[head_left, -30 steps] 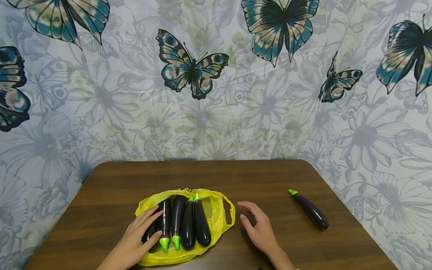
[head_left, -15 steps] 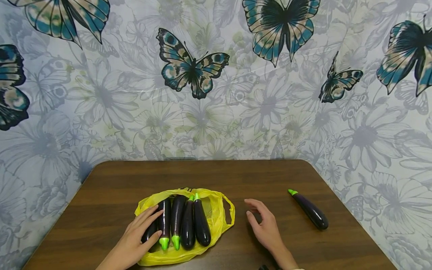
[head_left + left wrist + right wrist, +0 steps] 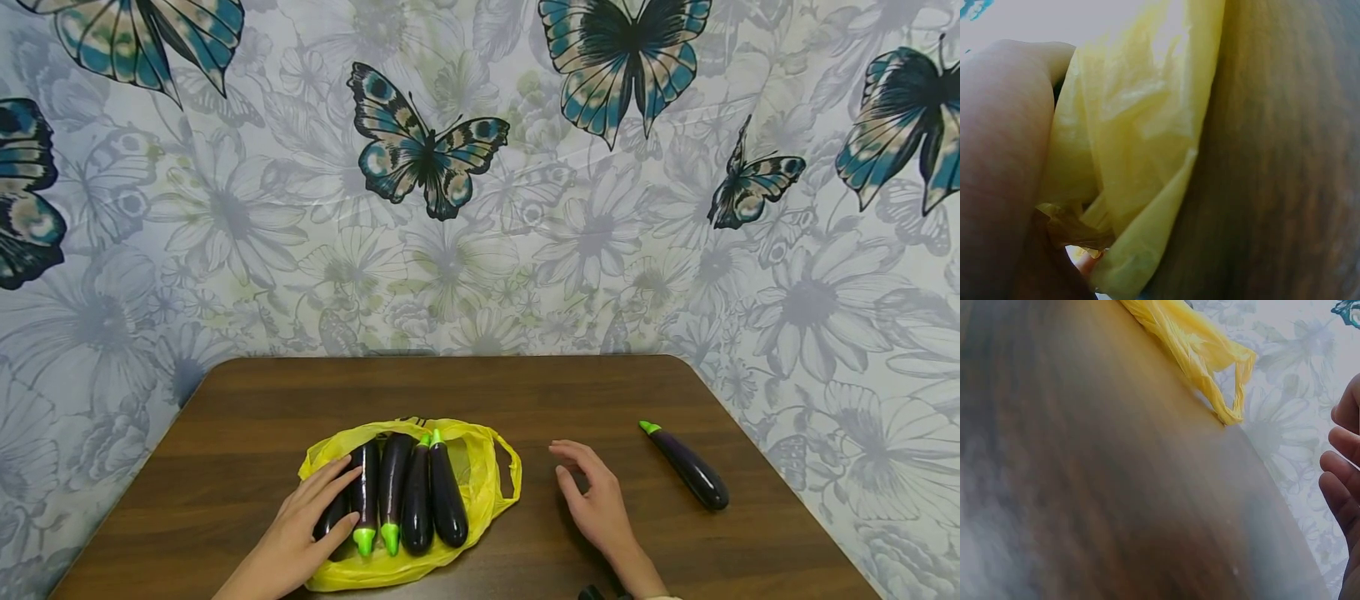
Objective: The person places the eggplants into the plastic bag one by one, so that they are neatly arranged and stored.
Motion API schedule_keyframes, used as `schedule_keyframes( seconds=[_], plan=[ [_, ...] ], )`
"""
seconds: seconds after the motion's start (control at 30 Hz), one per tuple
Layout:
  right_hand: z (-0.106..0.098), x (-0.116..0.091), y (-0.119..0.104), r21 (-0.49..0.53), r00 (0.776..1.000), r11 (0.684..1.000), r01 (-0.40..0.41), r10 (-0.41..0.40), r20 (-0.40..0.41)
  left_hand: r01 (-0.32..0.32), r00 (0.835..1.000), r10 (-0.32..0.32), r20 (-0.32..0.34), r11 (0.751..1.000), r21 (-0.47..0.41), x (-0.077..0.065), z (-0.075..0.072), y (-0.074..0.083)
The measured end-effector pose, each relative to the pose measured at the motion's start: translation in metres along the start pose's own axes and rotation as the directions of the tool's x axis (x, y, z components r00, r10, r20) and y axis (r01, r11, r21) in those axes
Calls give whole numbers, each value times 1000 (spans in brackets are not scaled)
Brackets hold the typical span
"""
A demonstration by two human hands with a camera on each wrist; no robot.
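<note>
A yellow plastic bag (image 3: 483,492) lies spread on the table with several dark purple eggplants (image 3: 416,500) side by side in it. At the bag's left side my left hand (image 3: 303,521) rests over the leftmost eggplant (image 3: 330,521), which it partly hides. Its fingertips touch the neighbouring eggplant. In the left wrist view, yellow plastic (image 3: 1141,125) lies close beside that hand. My right hand (image 3: 596,504), relaxed and holding nothing, hovers between the bag and a single eggplant (image 3: 686,467) with a green tip. The right wrist view shows its loosely bent fingers (image 3: 1341,469) apart from the bag.
The brown wooden table (image 3: 525,392) has rounded far corners. Behind it hangs a floral cloth (image 3: 480,275) printed with butterflies. A small dark object (image 3: 590,592) shows at the bottom edge beside my right wrist.
My right hand has drifted right, away from the bag and towards the single eggplant. The left hand, the bag and the eggplants have stayed in place.
</note>
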State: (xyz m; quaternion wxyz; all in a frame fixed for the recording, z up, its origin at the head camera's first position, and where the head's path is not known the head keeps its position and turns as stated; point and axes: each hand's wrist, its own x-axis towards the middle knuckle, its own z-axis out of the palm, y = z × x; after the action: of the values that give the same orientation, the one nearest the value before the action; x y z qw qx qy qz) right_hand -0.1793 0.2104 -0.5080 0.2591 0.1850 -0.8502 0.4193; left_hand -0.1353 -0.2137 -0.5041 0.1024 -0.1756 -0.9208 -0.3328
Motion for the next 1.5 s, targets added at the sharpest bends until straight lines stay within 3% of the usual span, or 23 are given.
schedule_keyframes(
  seconds=[1.1, 1.5],
  plan=[
    [-2, -1, 5, -53, 996, 995, -86, 87, 19, -15, 1000, 15, -24, 1000, 15, 0, 1, 0],
    [-2, -3, 4, -59, 996, 995, -80, 82, 30, -11, 1000, 11, -17, 1000, 14, 0, 1, -1]
  ],
)
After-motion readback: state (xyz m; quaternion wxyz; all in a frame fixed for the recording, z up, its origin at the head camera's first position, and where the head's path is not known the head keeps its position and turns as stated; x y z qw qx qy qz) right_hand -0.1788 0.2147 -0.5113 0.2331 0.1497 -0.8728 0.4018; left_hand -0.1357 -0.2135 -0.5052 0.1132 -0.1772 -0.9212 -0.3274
